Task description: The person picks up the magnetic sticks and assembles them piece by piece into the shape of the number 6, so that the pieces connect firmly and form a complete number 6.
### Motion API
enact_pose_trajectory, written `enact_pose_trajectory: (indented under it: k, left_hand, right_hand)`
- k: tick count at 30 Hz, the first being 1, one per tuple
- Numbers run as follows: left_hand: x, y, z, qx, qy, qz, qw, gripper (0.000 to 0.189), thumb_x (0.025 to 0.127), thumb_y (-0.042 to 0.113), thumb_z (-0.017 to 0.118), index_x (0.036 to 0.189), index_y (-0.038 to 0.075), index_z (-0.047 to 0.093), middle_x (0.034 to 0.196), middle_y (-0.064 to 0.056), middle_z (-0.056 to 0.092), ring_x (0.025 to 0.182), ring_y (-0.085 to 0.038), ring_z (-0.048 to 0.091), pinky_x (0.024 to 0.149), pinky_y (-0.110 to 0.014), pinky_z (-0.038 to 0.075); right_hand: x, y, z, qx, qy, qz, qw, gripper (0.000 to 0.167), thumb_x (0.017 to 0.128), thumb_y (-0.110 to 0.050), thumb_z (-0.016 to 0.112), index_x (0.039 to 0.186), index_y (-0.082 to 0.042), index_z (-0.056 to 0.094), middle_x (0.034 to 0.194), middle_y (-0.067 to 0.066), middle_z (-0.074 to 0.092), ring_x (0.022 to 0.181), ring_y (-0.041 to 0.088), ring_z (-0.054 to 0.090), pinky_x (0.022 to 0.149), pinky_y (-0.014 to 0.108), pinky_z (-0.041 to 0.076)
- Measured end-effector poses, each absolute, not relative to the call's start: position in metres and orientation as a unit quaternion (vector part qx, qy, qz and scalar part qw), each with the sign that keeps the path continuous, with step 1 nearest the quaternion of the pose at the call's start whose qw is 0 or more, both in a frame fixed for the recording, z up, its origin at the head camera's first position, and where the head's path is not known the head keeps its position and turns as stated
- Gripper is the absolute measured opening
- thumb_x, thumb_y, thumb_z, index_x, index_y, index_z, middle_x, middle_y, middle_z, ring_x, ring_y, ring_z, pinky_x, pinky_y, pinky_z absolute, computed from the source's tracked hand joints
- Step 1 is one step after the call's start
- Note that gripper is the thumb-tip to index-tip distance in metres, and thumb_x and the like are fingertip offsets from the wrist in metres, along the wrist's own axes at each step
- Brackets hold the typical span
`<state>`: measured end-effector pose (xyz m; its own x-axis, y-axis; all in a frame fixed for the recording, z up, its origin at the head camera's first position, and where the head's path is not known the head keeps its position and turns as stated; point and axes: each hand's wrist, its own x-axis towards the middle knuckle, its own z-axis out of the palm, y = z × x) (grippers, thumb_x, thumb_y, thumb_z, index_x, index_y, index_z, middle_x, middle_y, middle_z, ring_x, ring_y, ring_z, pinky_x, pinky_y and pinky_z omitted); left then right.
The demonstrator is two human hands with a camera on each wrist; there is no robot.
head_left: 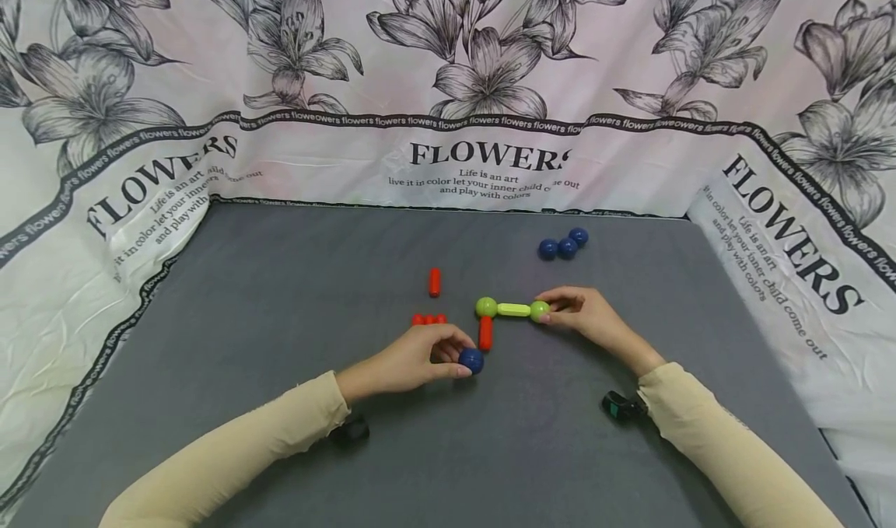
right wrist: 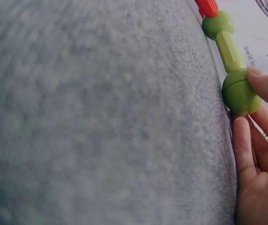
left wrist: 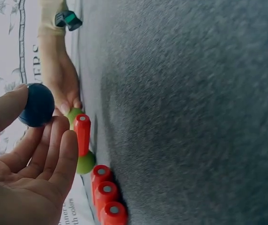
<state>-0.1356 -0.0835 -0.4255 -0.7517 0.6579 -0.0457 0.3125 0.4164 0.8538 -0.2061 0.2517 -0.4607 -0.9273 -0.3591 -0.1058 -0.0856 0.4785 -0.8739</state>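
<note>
Between thumb and fingers my left hand (head_left: 418, 357) pinches a dark blue ball (head_left: 471, 361), close to the free end of a red rod (head_left: 486, 333). That rod's other end meets a green ball (head_left: 486, 307). A yellow-green rod (head_left: 514, 310) links this ball to a second green ball (head_left: 540, 312), which my right hand (head_left: 584, 310) pinches at its right side. In the left wrist view the blue ball (left wrist: 37, 105) is held up, apart from the red rod (left wrist: 82, 133). The right wrist view shows thumb and fingers on the end green ball (right wrist: 241, 91).
Several red rods (head_left: 429, 319) lie side by side just beyond the left hand, partly hidden by it. A single red rod (head_left: 435, 282) lies farther back. Several blue balls (head_left: 568, 248) sit together at the back right of the grey table (head_left: 315, 279). A flower-printed cloth (head_left: 315, 159) borders it.
</note>
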Motion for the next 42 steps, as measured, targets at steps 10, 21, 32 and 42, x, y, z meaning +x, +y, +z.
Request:
enact_pose_trajectory:
  k: [10,21,32,42]
  left_hand:
    - [-0.130,-0.082,-0.431,0.292,0.824,0.446,0.192,0.030,0.088,0.025,0.076,0.113,0.012,0.067,0.099,-0.001,0.069,0.087,-0.007,0.064,0.080,-0.018,0.054]
    - [-0.126,-0.078,-0.436,0.277,0.828,0.447,0.194,0.029,0.086,0.024,0.078,0.111,0.012,0.068,0.098,-0.001,0.070,0.084,-0.004,0.063,0.078,-0.016,0.055]
    - [-0.125,-0.063,-0.435,0.274,0.859,0.405,0.154,0.031,0.084,0.022,0.080,0.110,0.011,0.067,0.098,0.001,0.070,0.084,-0.007,0.063,0.075,-0.018,0.054]
    - [-0.128,-0.053,-0.435,0.226,0.878,0.399,0.138,0.031,0.081,0.021,0.083,0.107,0.009,0.069,0.092,-0.001,0.072,0.074,-0.003,0.062,0.066,-0.017,0.052]
  right_hand:
    - [-0.206,0.253,-0.458,-0.149,0.853,-0.480,0.141,0.039,0.085,-0.023,0.079,0.120,-0.009,0.068,0.110,0.014,0.068,0.089,0.006,0.063,0.075,0.019,0.052]
    - [-0.207,0.240,-0.446,-0.218,0.879,-0.410,0.111,0.047,0.082,-0.023,0.082,0.124,-0.012,0.066,0.119,0.008,0.068,0.102,0.019,0.066,0.082,0.020,0.054]
    - [-0.197,0.233,-0.430,-0.189,0.891,-0.400,0.103,0.034,0.087,-0.017,0.077,0.119,-0.006,0.070,0.107,0.012,0.066,0.088,0.013,0.059,0.074,0.021,0.049]
    - [-0.195,0.234,-0.428,-0.185,0.879,-0.423,0.119,0.036,0.088,-0.016,0.076,0.121,-0.004,0.069,0.108,0.012,0.066,0.086,0.011,0.059,0.074,0.019,0.049]
